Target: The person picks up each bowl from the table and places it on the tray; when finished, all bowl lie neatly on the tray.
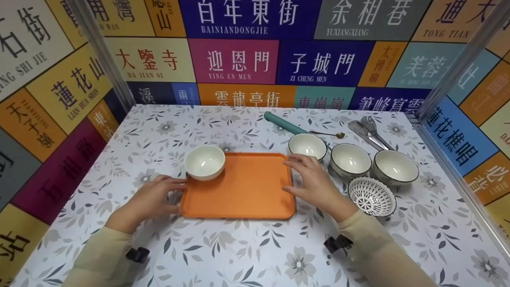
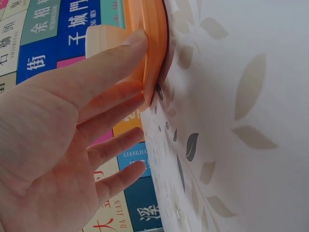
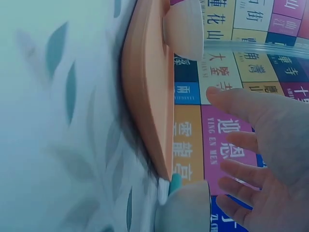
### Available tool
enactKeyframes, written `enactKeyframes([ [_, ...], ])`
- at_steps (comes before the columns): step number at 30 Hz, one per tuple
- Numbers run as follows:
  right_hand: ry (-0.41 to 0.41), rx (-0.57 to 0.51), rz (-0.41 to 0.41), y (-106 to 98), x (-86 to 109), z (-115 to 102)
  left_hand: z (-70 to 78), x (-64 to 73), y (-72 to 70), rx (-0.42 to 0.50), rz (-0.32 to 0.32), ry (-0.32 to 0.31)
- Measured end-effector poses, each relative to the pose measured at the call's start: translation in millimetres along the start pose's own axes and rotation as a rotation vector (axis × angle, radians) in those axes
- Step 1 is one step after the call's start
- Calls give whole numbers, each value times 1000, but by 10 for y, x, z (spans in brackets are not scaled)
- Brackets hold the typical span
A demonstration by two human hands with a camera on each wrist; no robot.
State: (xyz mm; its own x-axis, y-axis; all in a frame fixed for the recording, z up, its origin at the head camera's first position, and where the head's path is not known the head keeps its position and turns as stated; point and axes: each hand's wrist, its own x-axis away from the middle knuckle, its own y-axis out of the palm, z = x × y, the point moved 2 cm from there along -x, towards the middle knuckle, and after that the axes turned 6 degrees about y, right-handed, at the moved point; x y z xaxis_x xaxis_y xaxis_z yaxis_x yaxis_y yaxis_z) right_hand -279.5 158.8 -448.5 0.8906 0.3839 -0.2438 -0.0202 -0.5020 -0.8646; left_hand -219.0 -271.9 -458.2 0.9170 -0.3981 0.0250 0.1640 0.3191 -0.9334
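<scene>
three walls of coloured panels (image 1: 233,59) bearing chinese characters stand around a counter (image 1: 215,255) covered in a leaf-and-flower print. on it lies an orange tray (image 1: 247,191), with a white bowl (image 1: 204,163) at its far left corner; more bowls (image 1: 350,159) stand to the right. the left hand (image 1: 153,197) is at the tray's left edge, its fingers spread and slightly bent; whether they touch is unclear. the right hand (image 1: 314,181) hovers by the right edge, apart from it, fingers spread.

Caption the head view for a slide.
Left hand and right hand flank an orange tray, a white bowl in its far-left corner; three bowls and a latticed basket stand to the right.
</scene>
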Motion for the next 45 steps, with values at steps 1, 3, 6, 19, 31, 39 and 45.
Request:
enactKeyframes([
  [1, 0, 0, 10, -39, 37, 34, 1, -2, -2, 2, 0, 0],
  [3, 5, -1, 27, -115, 108, 107, -3, -2, -3, 4, 1, -4],
  [6, 25, 4, 41, -229, 211, 210, -3, -9, -9, 5, -4, -15],
  [19, 114, 68, 111, -712, 629, 654, 2, -2, -7, 26, -24, -56],
  [31, 206, 123, 77, -976, 1005, 953, 28, 16, -18, -6, -6, 10],
  [39, 260, 141, 62, -1027, 1211, 1070, 15, -2, -4, 9, -19, -25],
  [45, 334, 125, 1, -1066, 1329, 1144, 17, -12, 1, 10, -20, -29],
])
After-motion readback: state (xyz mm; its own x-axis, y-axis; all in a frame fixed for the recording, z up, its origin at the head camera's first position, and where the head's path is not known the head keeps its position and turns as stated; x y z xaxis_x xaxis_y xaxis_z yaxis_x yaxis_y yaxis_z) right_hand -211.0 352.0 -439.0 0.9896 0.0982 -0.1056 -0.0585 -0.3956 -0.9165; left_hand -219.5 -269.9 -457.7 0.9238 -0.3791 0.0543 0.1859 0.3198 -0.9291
